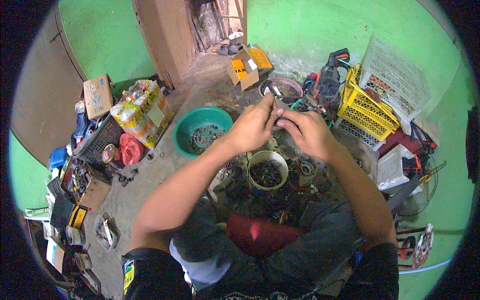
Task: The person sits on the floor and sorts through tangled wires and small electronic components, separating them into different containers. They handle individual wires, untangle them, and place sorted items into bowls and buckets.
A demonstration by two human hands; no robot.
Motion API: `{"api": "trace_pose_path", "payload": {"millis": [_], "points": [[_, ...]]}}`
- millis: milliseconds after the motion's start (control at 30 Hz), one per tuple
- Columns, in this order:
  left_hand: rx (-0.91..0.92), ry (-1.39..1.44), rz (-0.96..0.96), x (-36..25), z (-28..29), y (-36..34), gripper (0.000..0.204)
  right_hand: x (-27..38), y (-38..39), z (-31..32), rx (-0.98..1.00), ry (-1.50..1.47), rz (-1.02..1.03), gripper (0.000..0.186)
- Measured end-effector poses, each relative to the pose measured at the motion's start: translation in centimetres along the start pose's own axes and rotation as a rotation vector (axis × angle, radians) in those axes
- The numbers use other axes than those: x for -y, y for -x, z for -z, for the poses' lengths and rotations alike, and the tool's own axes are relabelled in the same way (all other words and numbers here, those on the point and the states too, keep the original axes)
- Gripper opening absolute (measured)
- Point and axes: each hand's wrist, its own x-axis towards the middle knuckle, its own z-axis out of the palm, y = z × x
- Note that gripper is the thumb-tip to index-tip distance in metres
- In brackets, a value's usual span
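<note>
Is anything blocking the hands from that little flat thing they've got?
Nothing I can see is in the way. The left hand and the right hand already have their fingers on the small flat piece. The green basin is off to the left, not between them.

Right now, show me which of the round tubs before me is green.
The wide green basin, left of the cream bucket; the pinkish basin stands farther off.
</note>
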Motion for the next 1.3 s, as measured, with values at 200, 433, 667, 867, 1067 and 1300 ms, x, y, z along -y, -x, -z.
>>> {"api": "trace_pose_path", "payload": {"millis": [200, 433, 667, 867, 1067, 1300], "points": [[0.004, -0.136, 0.079, -0.6, -0.3, 0.0, 0.020, -0.3, 0.2, -1.3, -0.004, 0.023, 0.059, 0.034], [-0.124, -0.142, 0.044, 0.3, -0.3, 0.0, 0.023, 2.2, 0.2, -1.6, 0.052, 0.152, -0.038, 0.030], [-0.128, -0.008, 0.015, 0.6, 1.1, -0.6, 0.026, 0.7, -0.7, -0.1, -0.070, 0.398, 0.009, 0.022], [-0.209, -0.037, -0.026, 2.0, 2.2, -1.1, 0.021, -1.4, -1.6, 1.7, -0.365, 0.242, -0.327, 0.020], [-0.243, 0.319, 0.271, 1.5, 0.4, -1.1, 0.027, 0.3, -2.2, -0.7, -0.546, -0.033, -0.188, 0.020], [-0.314, 0.349, 0.169, 0.5, -1.1, -1.2, 0.028, 3.0, -2.8, -2.2, -0.492, -0.200, -0.241, 0.025]]}}
